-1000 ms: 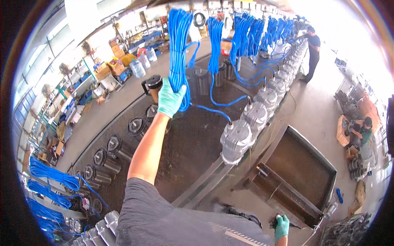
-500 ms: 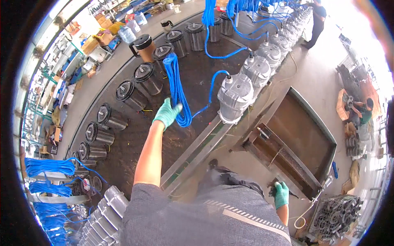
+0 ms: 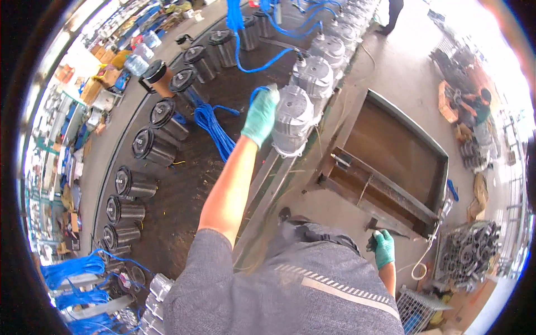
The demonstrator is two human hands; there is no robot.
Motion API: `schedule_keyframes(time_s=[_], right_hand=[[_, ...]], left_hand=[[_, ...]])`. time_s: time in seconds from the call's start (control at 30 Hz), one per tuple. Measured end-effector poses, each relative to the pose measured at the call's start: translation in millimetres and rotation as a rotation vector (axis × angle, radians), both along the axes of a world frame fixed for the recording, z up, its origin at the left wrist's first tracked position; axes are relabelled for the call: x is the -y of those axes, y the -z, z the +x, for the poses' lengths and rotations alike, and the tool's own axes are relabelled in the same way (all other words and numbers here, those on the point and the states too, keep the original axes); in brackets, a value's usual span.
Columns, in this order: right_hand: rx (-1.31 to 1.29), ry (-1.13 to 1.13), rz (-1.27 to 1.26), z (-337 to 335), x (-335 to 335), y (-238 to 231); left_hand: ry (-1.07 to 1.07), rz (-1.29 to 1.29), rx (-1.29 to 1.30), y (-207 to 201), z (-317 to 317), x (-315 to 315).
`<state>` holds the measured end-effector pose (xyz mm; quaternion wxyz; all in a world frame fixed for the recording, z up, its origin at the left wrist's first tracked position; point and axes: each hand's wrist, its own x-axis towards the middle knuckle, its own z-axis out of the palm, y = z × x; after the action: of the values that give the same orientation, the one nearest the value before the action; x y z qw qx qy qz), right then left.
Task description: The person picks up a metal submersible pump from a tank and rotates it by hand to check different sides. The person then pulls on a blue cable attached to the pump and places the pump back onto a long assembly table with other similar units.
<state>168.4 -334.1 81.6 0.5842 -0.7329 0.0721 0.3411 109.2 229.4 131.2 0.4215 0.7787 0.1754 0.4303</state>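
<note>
My left hand [image 3: 261, 116], in a green glove, is closed beside the nearest silver motor housing [image 3: 293, 117]. A short loop of blue cable [image 3: 255, 94] comes out at its fingers, which are partly blurred. Left of that hand, a folded bundle of the blue cable [image 3: 215, 131] lies on the dark worktable [image 3: 190, 192]. My right hand [image 3: 383, 249], also in a green glove, hangs low by my right side. It is closed around something small and dark that I cannot make out, near the lower corner of a metal frame.
Dark cylindrical motor bodies [image 3: 134, 183] line the table's left edge. More silver housings with blue cables run away in a row. The rusty metal frame [image 3: 396, 156] stands right of the table. At lower left are blue cable coils [image 3: 72, 271]. Another person [image 3: 474, 106] works far right.
My left hand has moved right, from the hanging cable bundle to the nearest housing. The bundle now lies on the table. My right hand has barely moved; the view has shifted.
</note>
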Motion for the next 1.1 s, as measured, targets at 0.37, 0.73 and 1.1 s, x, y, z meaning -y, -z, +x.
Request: schedule_keyframes(time_s=[0.37, 0.73, 1.1], right_hand=[[0.022, 0.067, -0.074, -31.4, 11.0, 15.0], [-0.438, 0.277, 0.612, 39.6, -114.8, 18.1], [0.074, 0.401, 0.131, 125.8, 47.2, 6.2]], left_hand=[[0.256, -0.407, 0.229, -48.2, -8.7, 66.3], [0.435, -1.356, 0.577, -110.0, -27.6, 186.5], [0.49, -1.388, -0.155, 68.1, 48.0, 268.1]])
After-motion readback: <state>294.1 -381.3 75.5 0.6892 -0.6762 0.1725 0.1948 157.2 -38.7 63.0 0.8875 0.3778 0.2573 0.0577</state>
